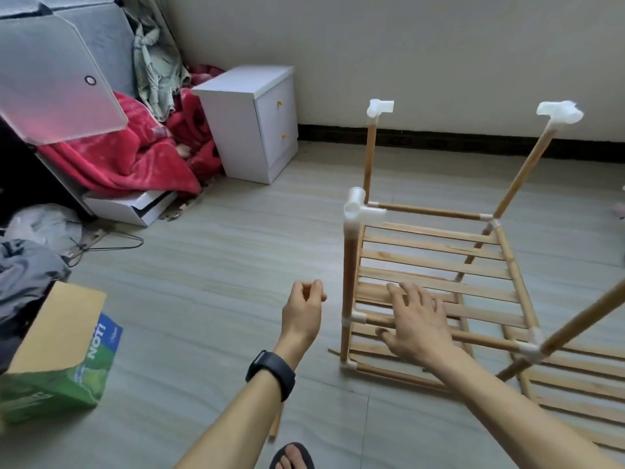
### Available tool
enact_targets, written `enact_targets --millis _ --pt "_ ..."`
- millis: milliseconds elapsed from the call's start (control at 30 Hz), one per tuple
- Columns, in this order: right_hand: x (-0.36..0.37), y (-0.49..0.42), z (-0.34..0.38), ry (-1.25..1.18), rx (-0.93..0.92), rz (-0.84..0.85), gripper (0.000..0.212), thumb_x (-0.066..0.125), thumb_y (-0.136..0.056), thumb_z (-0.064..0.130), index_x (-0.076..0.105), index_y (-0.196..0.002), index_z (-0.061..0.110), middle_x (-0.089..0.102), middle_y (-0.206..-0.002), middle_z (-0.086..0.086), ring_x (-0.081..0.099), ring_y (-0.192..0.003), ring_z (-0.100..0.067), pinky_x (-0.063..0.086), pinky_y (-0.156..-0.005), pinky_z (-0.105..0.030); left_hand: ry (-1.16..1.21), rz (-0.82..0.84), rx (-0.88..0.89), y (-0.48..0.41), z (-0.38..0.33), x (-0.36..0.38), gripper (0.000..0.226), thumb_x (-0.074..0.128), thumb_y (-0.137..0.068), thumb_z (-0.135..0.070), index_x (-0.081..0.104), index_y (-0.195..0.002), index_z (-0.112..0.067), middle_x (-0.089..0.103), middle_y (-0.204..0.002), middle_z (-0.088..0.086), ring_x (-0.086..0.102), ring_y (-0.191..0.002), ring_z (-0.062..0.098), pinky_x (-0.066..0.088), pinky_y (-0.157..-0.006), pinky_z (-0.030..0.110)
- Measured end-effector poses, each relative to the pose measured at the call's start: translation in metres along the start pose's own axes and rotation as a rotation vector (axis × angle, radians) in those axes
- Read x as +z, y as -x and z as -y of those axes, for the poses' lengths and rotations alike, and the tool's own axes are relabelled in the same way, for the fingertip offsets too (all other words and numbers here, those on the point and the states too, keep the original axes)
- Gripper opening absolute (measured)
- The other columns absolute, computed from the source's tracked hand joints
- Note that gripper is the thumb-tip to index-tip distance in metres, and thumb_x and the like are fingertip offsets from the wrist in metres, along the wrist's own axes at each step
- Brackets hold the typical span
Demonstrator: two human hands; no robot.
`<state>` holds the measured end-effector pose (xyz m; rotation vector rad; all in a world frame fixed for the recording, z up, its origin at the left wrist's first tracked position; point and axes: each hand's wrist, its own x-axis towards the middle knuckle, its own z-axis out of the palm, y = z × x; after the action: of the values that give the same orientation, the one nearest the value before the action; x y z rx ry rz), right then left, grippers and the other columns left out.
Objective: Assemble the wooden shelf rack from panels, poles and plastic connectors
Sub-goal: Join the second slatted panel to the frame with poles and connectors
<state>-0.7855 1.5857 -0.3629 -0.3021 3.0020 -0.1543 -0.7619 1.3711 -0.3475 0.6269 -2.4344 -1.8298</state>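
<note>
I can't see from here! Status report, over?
Left hand curled, apparently empty. Right hand open over slatted panel. Shelf rack half-built. Loose pole on floor near foot.

Grey wood-look floor [209,265], pretty cluttered. The half-built rack [436,265] stands on it at the right, with a spare slatted panel [575,387] lying flat just beside it and a loose pole [275,424] nearer the camera. A white bedside cabinet [250,130] sits by the wall. On the left there's a green cardboard box [57,384], a wire hanger [111,242], a flat white box [132,208] and a heaped red blanket [128,160].
</note>
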Motion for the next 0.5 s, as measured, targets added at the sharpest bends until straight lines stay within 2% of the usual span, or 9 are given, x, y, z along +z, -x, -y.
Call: enact_targets --millis 100,200,267,367,500 --pt "0.003 -0.011 0.027 0.006 -0.115 0.016 0.097 0.058 -0.088 0.064 0.005 -0.160 0.030 0.008 -0.169 -0.003 0.006 -0.156 -0.029 0.010 -0.125 -0.057 -0.233 -0.007 -0.198 -0.009 0.077 -0.025 0.026 0.052 -0.099 -0.048 0.054 -0.101 -0.022 0.065 -0.104 0.000 0.060 -0.087 0.012 0.051 -0.074 0.031" --pt "0.012 -0.015 0.042 0.042 -0.132 -0.009 0.096 0.051 -0.086 0.073 0.008 -0.160 0.029 0.015 -0.167 0.000 0.013 -0.154 -0.026 0.014 -0.123 -0.058 -0.484 0.111 -0.353 -0.008 0.150 -0.046 0.023 0.055 -0.099 -0.035 0.049 -0.113 -0.018 0.057 -0.118 0.007 0.059 -0.099 0.022 0.052 -0.087 0.035" --pt "0.016 -0.017 0.043 0.060 -0.125 -0.047 0.093 0.049 -0.085 0.074 0.014 -0.159 0.030 0.020 -0.165 0.003 0.019 -0.152 -0.024 0.018 -0.121 -0.057 -0.619 0.191 -0.420 -0.005 0.189 -0.049 0.027 0.055 -0.097 -0.034 0.052 -0.117 -0.016 0.059 -0.118 0.009 0.062 -0.103 0.028 0.054 -0.091 0.040" --pt "0.018 -0.019 0.041 0.086 -0.120 -0.039 0.089 0.050 -0.084 0.073 0.018 -0.156 0.030 0.024 -0.163 0.002 0.022 -0.150 -0.025 0.021 -0.120 -0.056 -0.795 0.279 -0.474 0.000 0.226 -0.040 0.033 0.058 -0.094 -0.040 0.058 -0.118 -0.018 0.066 -0.116 0.005 0.066 -0.103 0.026 0.056 -0.089 0.039" --pt "0.019 -0.019 0.041 0.111 -0.120 -0.048 0.087 0.050 -0.083 0.073 0.025 -0.153 0.028 0.031 -0.159 0.001 0.030 -0.145 -0.027 0.024 -0.118 -0.055 -1.059 0.270 -0.425 -0.001 0.242 -0.023 0.043 0.056 -0.096 -0.045 0.051 -0.130 -0.018 0.065 -0.123 0.004 0.065 -0.111 0.026 0.051 -0.083 0.036"
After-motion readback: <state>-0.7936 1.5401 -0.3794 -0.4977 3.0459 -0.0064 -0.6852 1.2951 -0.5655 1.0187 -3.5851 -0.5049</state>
